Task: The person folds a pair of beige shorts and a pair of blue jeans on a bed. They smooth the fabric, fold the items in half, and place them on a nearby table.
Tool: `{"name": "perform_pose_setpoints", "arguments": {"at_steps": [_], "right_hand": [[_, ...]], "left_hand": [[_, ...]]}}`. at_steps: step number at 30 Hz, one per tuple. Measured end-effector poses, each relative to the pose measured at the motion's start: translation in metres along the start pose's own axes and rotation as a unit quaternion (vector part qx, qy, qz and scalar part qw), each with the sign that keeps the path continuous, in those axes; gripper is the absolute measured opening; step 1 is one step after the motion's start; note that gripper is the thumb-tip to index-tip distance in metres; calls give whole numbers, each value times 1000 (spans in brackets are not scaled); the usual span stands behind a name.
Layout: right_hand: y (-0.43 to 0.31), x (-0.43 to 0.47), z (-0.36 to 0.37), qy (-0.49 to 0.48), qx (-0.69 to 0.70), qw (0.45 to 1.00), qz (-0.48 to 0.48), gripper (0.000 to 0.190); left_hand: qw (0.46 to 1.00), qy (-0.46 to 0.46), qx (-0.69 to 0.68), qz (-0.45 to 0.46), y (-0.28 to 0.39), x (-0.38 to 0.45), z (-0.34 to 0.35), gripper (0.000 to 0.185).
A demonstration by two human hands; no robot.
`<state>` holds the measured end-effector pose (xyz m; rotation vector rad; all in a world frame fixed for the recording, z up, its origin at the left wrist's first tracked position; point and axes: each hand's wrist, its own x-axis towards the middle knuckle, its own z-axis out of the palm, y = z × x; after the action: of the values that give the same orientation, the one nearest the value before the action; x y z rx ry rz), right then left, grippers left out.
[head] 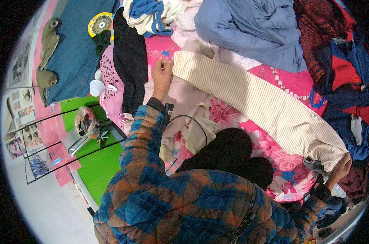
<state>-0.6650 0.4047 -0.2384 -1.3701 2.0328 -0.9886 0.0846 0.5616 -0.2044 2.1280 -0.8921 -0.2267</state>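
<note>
A long piece of cream cloth with thin stripes (245,94) stretches slantwise across the bed before me, folded into a band. My left hand (162,74) pinches the corner of its far left end. At the lower right, the fingers of my right hand (340,170) grip the other end, where the cloth bunches and hangs in creases. Beneath it lies a pink floral bedspread (291,157), partly hidden by the cloth and by my dark-clad knees (224,149).
Left of my left hand lie black trousers (131,61) and a pink patterned cloth (111,79). A blue-grey quilted cover (251,30) is heaped at the back. Dark blue and red clothes (349,91) pile up on the right. A black wire frame (71,152) stands at left.
</note>
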Motion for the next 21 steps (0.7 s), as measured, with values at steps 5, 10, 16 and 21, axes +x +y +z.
{"name": "perform_pose_setpoints", "arguments": {"at_steps": [5,10,16,21], "right_hand": [[0,1,3,-9,28,1000,5,37],[-1,0,9,0,13,999,-32,38],[4,5,10,-12,8,998,-63,39],[8,6,9,-27,55,997,-39,38]], "left_hand": [[992,10,92,86,-17,-10,-2,24],[990,-59,103,76,-26,-9,-2,22],[988,-47,147,20,-26,0,-5,24],[970,47,236,30,-30,9,-6,23]]}}
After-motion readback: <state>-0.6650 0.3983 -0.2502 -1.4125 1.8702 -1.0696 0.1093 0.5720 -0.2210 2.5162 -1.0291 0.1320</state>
